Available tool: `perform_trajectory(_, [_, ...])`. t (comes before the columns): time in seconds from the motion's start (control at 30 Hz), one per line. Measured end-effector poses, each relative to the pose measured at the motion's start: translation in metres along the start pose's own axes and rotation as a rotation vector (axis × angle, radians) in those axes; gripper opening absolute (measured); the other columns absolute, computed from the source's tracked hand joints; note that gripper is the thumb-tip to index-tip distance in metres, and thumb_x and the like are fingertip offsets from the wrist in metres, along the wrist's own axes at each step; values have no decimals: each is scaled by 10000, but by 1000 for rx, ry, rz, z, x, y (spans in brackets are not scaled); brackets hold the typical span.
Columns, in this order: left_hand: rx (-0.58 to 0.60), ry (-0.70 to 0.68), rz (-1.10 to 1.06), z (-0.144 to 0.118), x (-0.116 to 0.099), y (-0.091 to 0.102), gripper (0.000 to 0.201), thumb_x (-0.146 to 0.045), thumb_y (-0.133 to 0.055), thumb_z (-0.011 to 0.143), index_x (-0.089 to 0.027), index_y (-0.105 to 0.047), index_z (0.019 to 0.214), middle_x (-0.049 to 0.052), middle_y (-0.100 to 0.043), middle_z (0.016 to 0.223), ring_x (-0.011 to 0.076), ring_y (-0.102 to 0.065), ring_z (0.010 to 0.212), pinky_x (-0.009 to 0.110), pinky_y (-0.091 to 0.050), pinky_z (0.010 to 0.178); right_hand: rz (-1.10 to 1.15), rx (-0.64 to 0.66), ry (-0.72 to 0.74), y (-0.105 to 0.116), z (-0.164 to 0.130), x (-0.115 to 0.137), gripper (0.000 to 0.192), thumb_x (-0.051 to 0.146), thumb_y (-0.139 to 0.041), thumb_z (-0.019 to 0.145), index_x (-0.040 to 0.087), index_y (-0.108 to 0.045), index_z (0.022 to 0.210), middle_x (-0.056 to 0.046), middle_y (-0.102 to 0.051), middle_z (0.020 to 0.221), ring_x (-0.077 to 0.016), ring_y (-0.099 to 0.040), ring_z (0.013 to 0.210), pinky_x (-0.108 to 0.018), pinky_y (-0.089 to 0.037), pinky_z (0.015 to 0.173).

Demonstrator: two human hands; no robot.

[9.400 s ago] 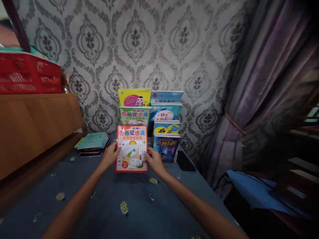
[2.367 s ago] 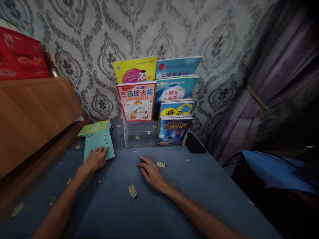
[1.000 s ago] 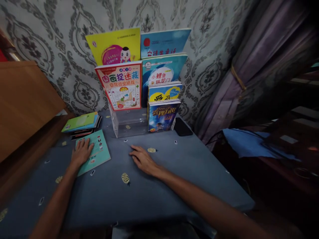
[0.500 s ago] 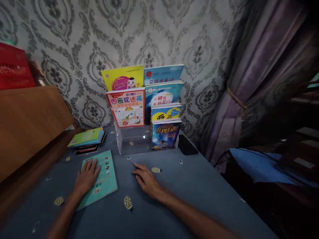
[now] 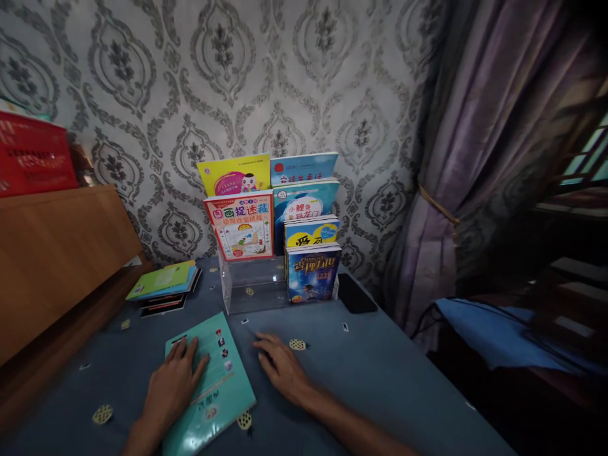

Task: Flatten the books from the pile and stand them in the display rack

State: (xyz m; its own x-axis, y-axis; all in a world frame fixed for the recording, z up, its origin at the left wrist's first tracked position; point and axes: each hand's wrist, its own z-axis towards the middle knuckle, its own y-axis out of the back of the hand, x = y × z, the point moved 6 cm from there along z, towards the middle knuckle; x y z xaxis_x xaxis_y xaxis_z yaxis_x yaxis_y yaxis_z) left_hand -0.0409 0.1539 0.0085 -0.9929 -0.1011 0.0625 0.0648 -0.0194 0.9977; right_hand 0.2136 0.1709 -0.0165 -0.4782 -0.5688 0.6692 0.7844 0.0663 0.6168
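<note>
My left hand (image 5: 175,382) lies flat with fingers spread on a teal book (image 5: 223,373), which rests on the blue tablecloth at a slant. To the right of that book, my right hand (image 5: 281,368) rests on the cloth, fingers loosely stretched and holding nothing. Behind both hands stands a clear acrylic book rack (image 5: 254,297). In it are a dark blue book (image 5: 311,275), a yellow and blue book (image 5: 311,233), a red-bordered picture book (image 5: 244,225), a yellow book (image 5: 235,171) and blue books (image 5: 306,166) at the back right.
A small stack of books (image 5: 164,278) lies at the back left beside a wooden cabinet (image 5: 57,253) with a red box (image 5: 35,155) on top. A black phone-like slab (image 5: 357,294) lies right of the rack. A purple curtain (image 5: 441,183) hangs at the right.
The teal book has slid right and nearer to me under my left hand, turning slightly. My right hand stays at about the same place on the cloth. The view has tilted up a little.
</note>
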Motion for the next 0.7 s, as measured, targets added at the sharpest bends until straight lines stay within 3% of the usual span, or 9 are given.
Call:
perform_trajectory(0.27, [76,-68,22,-7,-34,15,567,-447,-356,984,-185,-501,1465,173,-480,1533,337,-509,1374,464,-521,990,-15,-36,9,-1,-1,-4,352,229,-493,970,203,-661,1279,-129,-627,1403,-274,-563,1336,-501,-464,1120])
perform_trajectory(0.7, [23,-231,-1,-3,-101,29,529,-424,-396,1007,-168,-490,1460,181,-500,1512,336,-471,1403,461,-531,974,-114,-19,-42,22,3,-13,332,189,-514,947,166,-692,1226,-169,-595,1423,-287,-530,1361,-508,-435,1130])
